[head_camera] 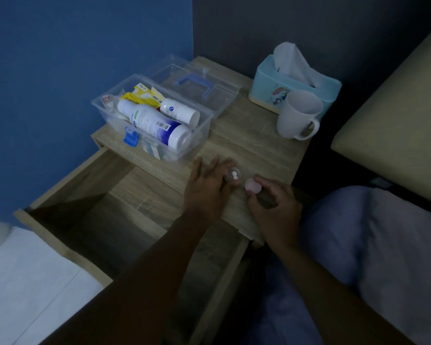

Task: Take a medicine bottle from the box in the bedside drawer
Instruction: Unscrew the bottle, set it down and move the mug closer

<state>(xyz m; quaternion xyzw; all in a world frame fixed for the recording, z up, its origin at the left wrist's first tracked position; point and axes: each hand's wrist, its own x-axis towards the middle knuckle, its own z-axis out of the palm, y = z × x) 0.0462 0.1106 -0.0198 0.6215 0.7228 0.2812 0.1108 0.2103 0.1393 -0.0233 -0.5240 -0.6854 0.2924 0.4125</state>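
Note:
A small clear medicine bottle (pixel 233 175) stands uncapped on the bedside table top, with white tablets showing inside. My left hand (pixel 205 188) wraps its fingers around the bottle's side. My right hand (pixel 271 205) pinches the pink cap (pixel 253 187) just right of the bottle. The clear plastic box (pixel 204 123) sits open on the table's left part, holding two larger white bottles (pixel 154 123) and yellow packets. The drawer (pixel 67 183) below stands pulled out, its inside dark.
The box's clear lid with a blue handle (pixel 197 83) lies behind it. A white mug (pixel 299 115) and a teal tissue box (pixel 291 78) stand at the table's back right. A bed edge and a grey pillow (pixel 396 232) are on the right.

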